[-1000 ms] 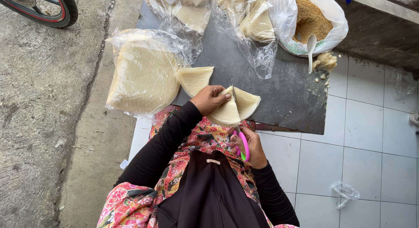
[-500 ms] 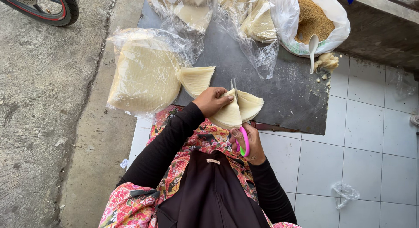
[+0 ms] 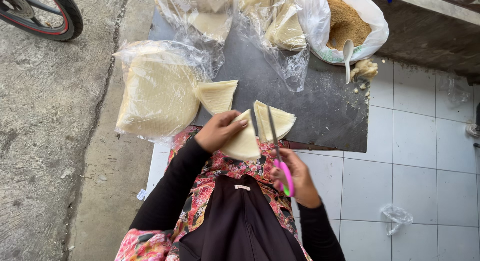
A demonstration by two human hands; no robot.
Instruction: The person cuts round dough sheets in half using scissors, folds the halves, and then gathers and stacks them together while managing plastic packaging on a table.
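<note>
Head view, looking straight down: nearest the camera a dark garment over a flowered red dress (image 3: 200, 201) is seen, with black sleeves running forward to both hands. The right hand (image 3: 295, 178) is closed around the pink handles of a pair of scissors (image 3: 278, 150), whose blades are pointed away from the body and lie along the straight edge of a pale quarter-round wrapper piece (image 3: 275, 122); whether the blades are parted cannot be told. Just left of the scissors, the left hand (image 3: 216, 131) is curled over a second wedge of wrapper (image 3: 244, 141), which is gripped between thumb and fingers and held apart from the right-hand piece by a narrow gap. Both pieces are found at the near edge of a dark flat slab (image 3: 320, 111). Just beyond the left hand a third wedge (image 3: 217, 95) is laid flat on the slab. Further left of it, a round stack of wrappers in a clear plastic bag (image 3: 157, 93) is seen. Farther ahead of the hands, more bagged wrappers (image 3: 280, 26) are placed, and beyond the right hand a white bag of brown crumbly filling (image 3: 347, 23) is set, with a white spoon (image 3: 348, 56) against it. A wheel (image 3: 40, 13) is seen far off to the left.
</note>
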